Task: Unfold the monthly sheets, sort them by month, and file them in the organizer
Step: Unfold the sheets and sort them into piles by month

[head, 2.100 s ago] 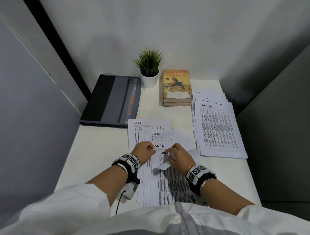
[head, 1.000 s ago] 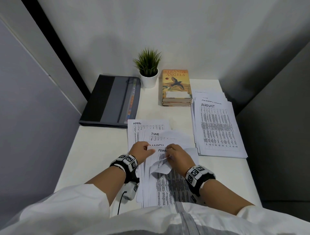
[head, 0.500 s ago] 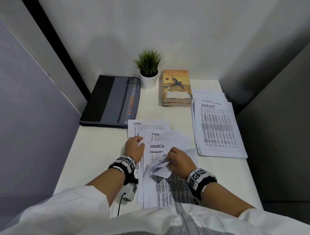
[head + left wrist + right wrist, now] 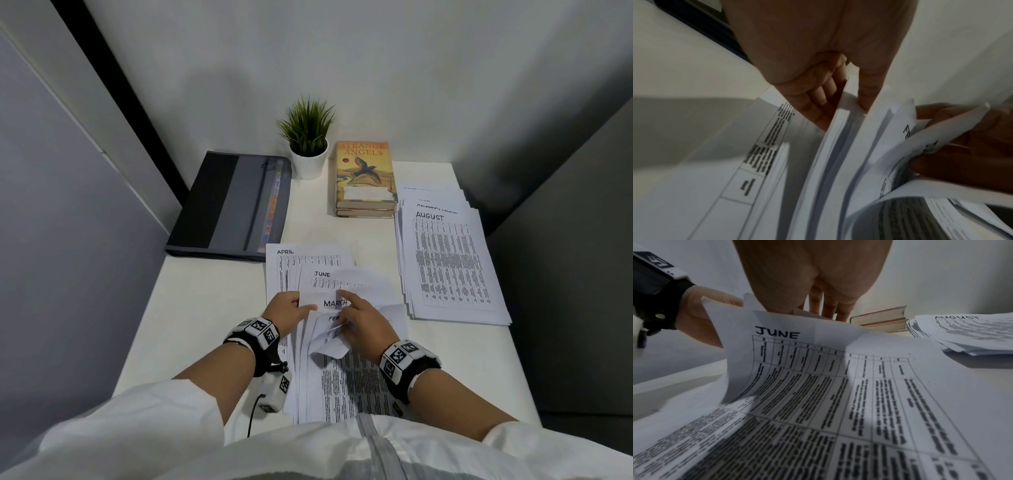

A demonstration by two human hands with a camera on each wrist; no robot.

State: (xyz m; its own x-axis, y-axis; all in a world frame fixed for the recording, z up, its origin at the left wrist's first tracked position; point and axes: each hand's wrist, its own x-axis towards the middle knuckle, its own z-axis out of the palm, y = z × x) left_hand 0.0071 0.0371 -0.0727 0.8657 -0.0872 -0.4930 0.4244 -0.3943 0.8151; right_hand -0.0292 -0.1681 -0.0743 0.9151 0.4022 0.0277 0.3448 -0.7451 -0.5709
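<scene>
So half a second ago JANUARY was showing under the MARCH sheet (image 4: pixel 334 303); now a FEB heading peeks out instead, so the fanned pile (image 4: pixel 329 377) on the table (image 4: pixel 212 308) is mid-sort. Left hand (image 4: pixel 286 310) pinches the pile's edge, right hand (image 4: pixel 364 320) curls round lifted corners. The organizer (image 4: pixel 227 205) lies zipped at back-left, nothing visibly filed yet.

An office cubicle: grey partition walls (image 4: pixel 68 205) hem a white worktop (image 4: pixel 212 308) holding paperwork (image 4: pixel 448 260), a file organizer (image 4: pixel 233 205), books (image 4: pixel 364 178).
</scene>
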